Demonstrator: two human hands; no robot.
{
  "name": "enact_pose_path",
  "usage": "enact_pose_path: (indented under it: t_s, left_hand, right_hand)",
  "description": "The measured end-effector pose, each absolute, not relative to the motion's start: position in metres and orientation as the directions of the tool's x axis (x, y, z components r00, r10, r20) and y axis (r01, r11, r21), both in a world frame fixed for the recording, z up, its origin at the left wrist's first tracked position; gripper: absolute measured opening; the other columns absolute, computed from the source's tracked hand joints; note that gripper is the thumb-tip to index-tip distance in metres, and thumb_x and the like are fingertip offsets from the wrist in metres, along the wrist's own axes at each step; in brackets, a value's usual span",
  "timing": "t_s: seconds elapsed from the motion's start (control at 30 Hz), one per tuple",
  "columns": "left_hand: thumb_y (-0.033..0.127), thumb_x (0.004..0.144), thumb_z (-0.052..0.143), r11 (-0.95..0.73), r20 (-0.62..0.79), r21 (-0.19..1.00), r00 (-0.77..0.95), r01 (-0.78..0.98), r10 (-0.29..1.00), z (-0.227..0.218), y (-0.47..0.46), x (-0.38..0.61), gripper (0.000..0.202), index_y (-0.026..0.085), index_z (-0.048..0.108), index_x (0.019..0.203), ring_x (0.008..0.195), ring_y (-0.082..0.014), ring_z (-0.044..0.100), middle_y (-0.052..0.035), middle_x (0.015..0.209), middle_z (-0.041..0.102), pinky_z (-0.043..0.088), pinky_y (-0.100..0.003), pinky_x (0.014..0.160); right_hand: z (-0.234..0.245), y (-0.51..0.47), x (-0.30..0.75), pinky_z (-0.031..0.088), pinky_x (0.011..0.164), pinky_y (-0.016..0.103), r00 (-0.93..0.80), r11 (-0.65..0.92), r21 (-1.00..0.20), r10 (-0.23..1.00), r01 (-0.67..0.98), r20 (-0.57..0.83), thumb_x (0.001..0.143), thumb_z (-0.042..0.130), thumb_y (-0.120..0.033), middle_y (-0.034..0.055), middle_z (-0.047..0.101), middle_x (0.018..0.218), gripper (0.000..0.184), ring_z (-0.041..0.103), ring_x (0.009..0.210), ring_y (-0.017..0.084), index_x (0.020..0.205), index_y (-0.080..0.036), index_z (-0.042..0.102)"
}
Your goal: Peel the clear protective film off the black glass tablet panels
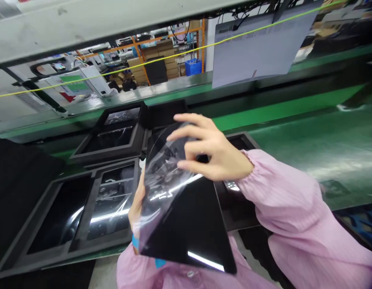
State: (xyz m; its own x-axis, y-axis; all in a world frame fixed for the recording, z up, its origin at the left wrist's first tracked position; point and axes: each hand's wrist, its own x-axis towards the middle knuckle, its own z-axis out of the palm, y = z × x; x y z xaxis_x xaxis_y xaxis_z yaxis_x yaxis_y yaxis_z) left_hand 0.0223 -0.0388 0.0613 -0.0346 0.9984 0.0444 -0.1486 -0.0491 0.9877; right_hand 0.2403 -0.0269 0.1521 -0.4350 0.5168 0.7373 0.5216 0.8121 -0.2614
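Note:
A black, glossy tablet-like panel [198, 224] is tilted in front of my body. My left hand [138, 204] grips its left edge, with most of the fingers hidden behind it. Clear plastic film [161, 180] lies loose and wrinkled over the upper left of the panel, its edge running diagonally across the dark glass. Above it, my right hand [214, 150] has thumb and a bent finger drawn together at the film, while the other fingers stretch out to the left. The exact pinch point is hard to make out.
At left, a dark foam tray [95, 180] holds film-covered black panels; another tray [137, 138] sits behind it. Part of a further tray [244, 140] shows behind my right hand. The green bench [309, 136] extends right. A yellow cord [173, 57] and a hanging white sheet [258, 52] cross the background.

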Motion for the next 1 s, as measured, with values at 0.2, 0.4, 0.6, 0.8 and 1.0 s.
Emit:
enact_pose_path:
  t_s: [0.2, 0.4, 0.6, 0.8, 1.0]
  left_hand:
    - [0.025, 0.083, 0.062, -0.114, 0.102, 0.991, -0.152, -0.072, 0.983, 0.045, -0.029, 0.028, 0.033, 0.024, 0.068, 0.115, 0.138, -0.0241, 0.036, 0.0028, 0.132, 0.06, 0.024, -0.033, 0.118]
    - [0.025, 0.081, 0.063, -0.079, 0.064, 0.987, -0.108, -0.142, 0.992, 0.036, -0.019, 0.03, 0.021, 0.029, 0.074, 0.097, 0.131, -0.0225, 0.047, 0.0039, 0.117, 0.069, 0.033, -0.036, 0.115]
    - [0.021, 0.075, 0.068, -0.132, 0.118, 0.976, -0.089, -0.171, 0.989, 0.038, -0.023, 0.032, 0.025, 0.03, 0.074, 0.098, 0.125, -0.0218, 0.053, 0.0035, 0.117, 0.069, 0.036, -0.035, 0.113]
    - [0.024, 0.077, 0.065, -0.063, 0.052, 0.975, -0.057, -0.211, 0.997, 0.036, -0.019, 0.035, 0.023, 0.025, 0.074, 0.099, 0.131, -0.0245, 0.047, -0.0004, 0.122, 0.067, 0.034, -0.037, 0.113]
    - [0.023, 0.086, 0.06, -0.047, 0.038, 0.97, -0.044, -0.236, 0.998, 0.071, -0.038, 0.035, 0.037, 0.025, 0.061, 0.123, 0.144, -0.0202, 0.016, 0.0082, 0.149, 0.039, 0.012, -0.03, 0.119]
  right_hand:
    - [0.142, -0.015, 0.237, 0.044, 0.088, 0.035, -0.036, 0.648, -0.626, 0.707, 0.435, 0.707, 0.077, 0.06, -0.015, 0.0019, 0.068, 0.084, 0.029, 0.058, 0.096, 0.019, 0.053, -0.017, 0.044]
    - [0.143, -0.015, 0.237, 0.041, 0.069, 0.025, 0.028, 0.589, -0.722, 0.768, 0.364, 0.64, 0.072, 0.056, -0.011, 0.0003, 0.066, 0.074, 0.025, 0.057, 0.071, 0.012, 0.051, -0.015, 0.044]
    - [0.142, -0.012, 0.237, 0.039, 0.068, 0.024, 0.03, 0.581, -0.733, 0.776, 0.354, 0.63, 0.071, 0.056, -0.008, -0.0004, 0.065, 0.07, 0.026, 0.057, 0.07, 0.011, 0.05, -0.015, 0.043]
    - [0.143, -0.013, 0.239, 0.04, 0.071, 0.025, 0.031, 0.568, -0.732, 0.782, 0.377, 0.623, 0.073, 0.059, -0.011, -0.0001, 0.064, 0.07, 0.028, 0.058, 0.071, 0.012, 0.05, -0.015, 0.044]
    - [0.14, 0.005, 0.253, 0.046, 0.072, 0.029, 0.008, 0.67, -0.718, 0.73, 0.192, 0.683, 0.073, 0.07, -0.023, 0.0021, 0.063, 0.069, 0.028, 0.06, 0.073, 0.015, 0.052, -0.015, 0.053]
